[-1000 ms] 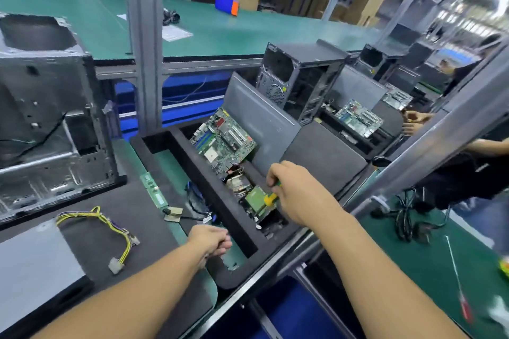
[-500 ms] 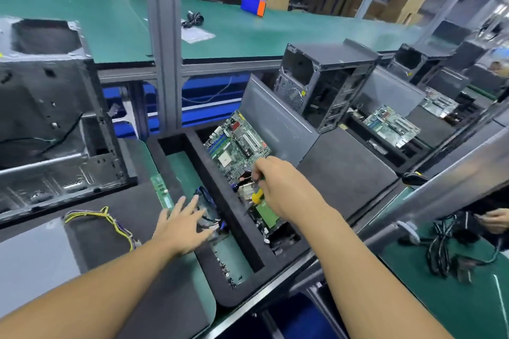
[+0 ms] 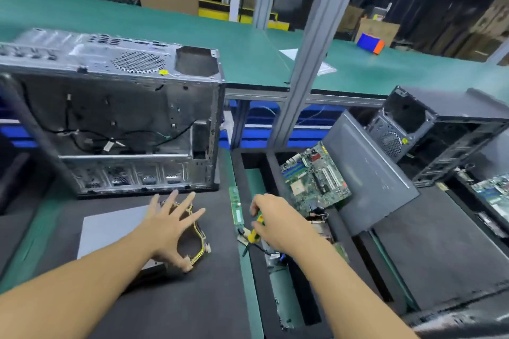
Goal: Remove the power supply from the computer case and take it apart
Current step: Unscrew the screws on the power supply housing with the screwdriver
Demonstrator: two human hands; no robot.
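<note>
Risk of a snag first: with fingers spread over the yellow wire bundle [image 3: 199, 242], easy to hook one loop and drag its connectors across the dark mat into the memory stick [image 3: 237, 206] lying just to the right. Risk also from the screwdriver [image 3: 254, 234], held low over small loose parts near the frame's centre, and likely to scratch or flick something if swung carelessly.

Left hand [image 3: 168, 228], lower middle of the frame: palm down, fingers fanned wide above the bundle, gripping nothing; thumb tip at a connector, whether touching cannot be told. Right hand [image 3: 278, 220], just right of centre: curled round the yellow-green handle, wrist bent down.

Computer case [image 3: 124, 118] at upper left, open side toward the camera, bay at its top right corner apparently empty. Power supply itself not surely identifiable; possibly the grey slab [image 3: 110, 228] by the left forearm
</note>
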